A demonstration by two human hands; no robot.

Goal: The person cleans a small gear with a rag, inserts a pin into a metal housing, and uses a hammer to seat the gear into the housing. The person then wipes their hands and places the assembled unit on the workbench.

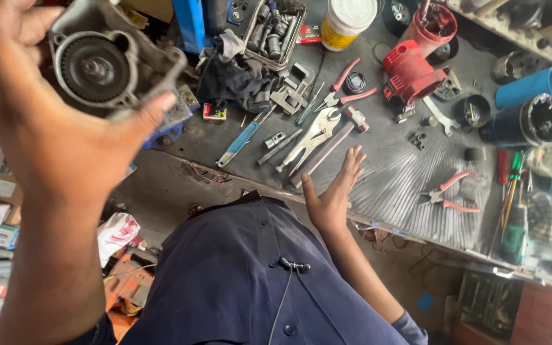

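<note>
While your left hand point(59, 137) grips the cast-metal gear housing point(107, 61) raised near your face, right hand point(335, 191) hovers open over the worktop point(410, 172). Judged heavy, rigid, greasy; hold the casing rim.

Gear housing point(107, 61) in left hand point(52, 128)

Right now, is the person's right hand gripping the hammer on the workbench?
No. The right hand is open with fingers spread above the bench edge, near the hammer but not holding it; the left hand holds a metal gear housing.
</note>
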